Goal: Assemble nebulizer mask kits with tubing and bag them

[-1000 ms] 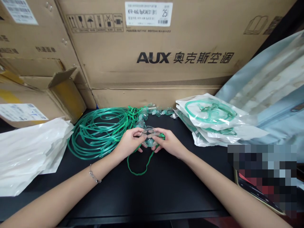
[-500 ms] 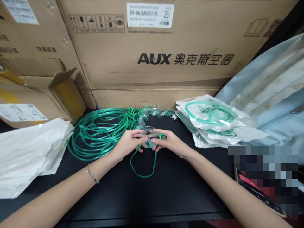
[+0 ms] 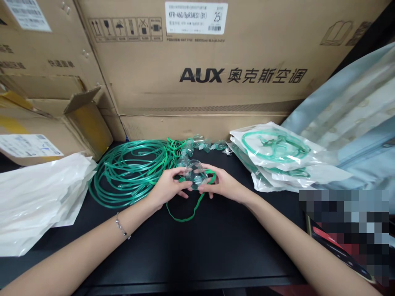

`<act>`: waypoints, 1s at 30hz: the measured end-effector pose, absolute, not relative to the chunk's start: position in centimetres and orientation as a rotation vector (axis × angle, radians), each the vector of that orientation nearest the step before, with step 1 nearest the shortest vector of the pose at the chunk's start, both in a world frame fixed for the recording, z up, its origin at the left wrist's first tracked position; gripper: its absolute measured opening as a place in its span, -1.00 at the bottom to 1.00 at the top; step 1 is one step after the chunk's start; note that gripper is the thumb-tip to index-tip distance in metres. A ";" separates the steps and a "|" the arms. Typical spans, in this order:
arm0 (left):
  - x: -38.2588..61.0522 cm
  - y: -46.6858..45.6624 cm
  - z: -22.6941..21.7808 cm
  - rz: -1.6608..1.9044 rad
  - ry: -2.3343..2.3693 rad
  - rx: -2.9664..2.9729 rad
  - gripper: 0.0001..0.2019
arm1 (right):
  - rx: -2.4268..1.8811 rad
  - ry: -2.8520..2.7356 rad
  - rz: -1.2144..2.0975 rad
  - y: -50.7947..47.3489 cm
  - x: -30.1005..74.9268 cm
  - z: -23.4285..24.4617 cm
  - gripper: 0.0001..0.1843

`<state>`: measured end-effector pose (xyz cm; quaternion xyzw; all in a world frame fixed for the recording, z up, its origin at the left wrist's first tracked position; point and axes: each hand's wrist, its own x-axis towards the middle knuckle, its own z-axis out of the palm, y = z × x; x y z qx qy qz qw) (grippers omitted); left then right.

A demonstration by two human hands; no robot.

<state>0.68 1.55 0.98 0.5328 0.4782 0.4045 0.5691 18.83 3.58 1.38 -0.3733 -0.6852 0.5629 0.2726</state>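
Note:
Both my hands hold a clear plastic mask (image 3: 194,174) over the black table (image 3: 200,250). My left hand (image 3: 169,187) pinches its left side and my right hand (image 3: 222,185) pinches its right side. A green elastic strap (image 3: 183,213) hangs from the mask in a loop and rests on the table below my hands. Just left of my left hand lies a big coil of green tubing (image 3: 129,170). More clear mask parts (image 3: 203,144) lie behind the held mask.
Sealed bags with green tubing sets (image 3: 274,154) are stacked at the right. A pile of white empty bags (image 3: 37,197) lies at the left. Large cardboard boxes (image 3: 197,61) wall off the back. Pale blue fabric (image 3: 354,123) rises at the far right.
My hands have tilted and lifted the mask slightly. The green strap loop has shifted and drawn a little closer under my hands.

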 end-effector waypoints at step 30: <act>-4.2 -4.3 0.3 0.484 1.353 2.774 -0.46 | -1.590 -2.546 0.157 -2.5 22.4 0.3 -0.19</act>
